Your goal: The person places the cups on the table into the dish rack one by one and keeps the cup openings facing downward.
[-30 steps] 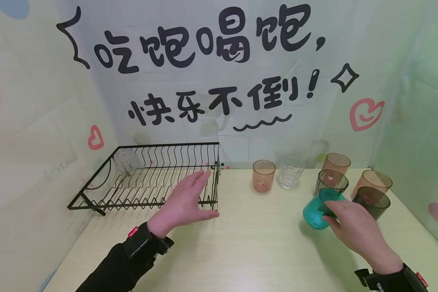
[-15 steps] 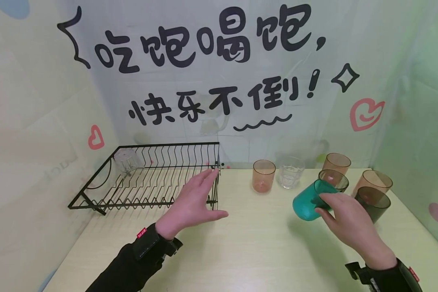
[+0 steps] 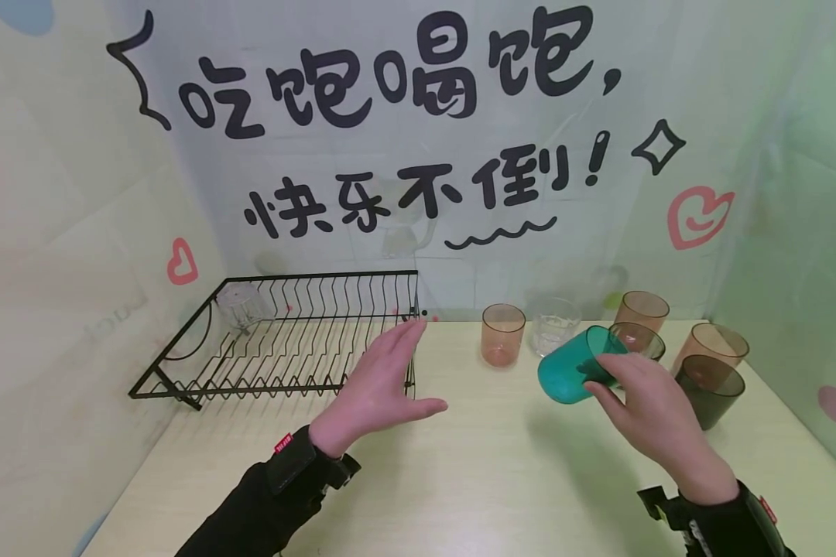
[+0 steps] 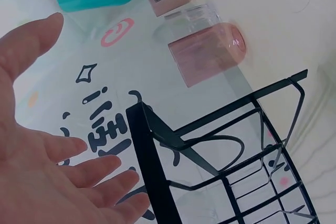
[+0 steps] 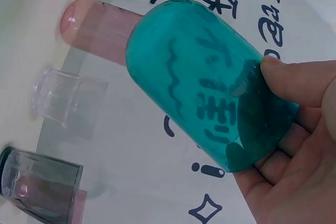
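Right hand (image 3: 658, 418), entering from 5 o'clock, pinches the teal cup (image 3: 567, 371) near its rim; the cup tilts above the counter (image 3: 481, 472), base toward 8 o'clock. Left hand (image 3: 376, 387), entering from 7 o'clock, holds its thumb wide of extended fingers before the rack (image 3: 320, 317). The right wrist view adds curled fingers opposite the thumb, hidden from the head; the left wrist view, the open palm.
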Tool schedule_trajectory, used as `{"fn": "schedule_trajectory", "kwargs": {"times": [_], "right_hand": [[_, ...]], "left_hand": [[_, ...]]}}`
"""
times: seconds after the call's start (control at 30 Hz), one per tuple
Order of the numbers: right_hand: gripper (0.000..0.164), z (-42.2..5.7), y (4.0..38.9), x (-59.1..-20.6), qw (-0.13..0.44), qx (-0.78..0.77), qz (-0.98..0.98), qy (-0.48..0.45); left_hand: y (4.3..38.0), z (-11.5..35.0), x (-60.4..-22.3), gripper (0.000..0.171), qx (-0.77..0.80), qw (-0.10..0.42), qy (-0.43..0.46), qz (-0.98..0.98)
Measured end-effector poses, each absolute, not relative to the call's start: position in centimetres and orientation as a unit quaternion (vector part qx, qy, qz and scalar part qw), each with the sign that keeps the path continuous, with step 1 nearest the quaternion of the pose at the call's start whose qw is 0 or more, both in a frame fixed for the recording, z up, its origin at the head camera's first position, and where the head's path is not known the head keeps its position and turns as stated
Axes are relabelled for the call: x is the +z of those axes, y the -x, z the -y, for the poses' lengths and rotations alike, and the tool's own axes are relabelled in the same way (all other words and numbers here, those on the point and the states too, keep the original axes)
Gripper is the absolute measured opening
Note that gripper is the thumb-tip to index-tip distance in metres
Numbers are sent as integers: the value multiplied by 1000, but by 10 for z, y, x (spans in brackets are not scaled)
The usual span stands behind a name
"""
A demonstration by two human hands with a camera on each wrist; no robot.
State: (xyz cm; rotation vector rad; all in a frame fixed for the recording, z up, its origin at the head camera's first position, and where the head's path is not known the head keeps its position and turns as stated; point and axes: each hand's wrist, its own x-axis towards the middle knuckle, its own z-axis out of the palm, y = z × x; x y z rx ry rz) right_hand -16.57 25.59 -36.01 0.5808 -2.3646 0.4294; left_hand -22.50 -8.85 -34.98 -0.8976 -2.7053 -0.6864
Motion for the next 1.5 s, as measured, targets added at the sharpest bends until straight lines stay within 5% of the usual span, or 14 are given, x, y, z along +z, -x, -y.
{"fn": "schedule_trajectory", "kwargs": {"times": [1.5], "right_hand": [[34,-201,169,-337,405,300,825,-254]], "left_hand": [[218,57,-346,108,-371,79,292,878]]}}
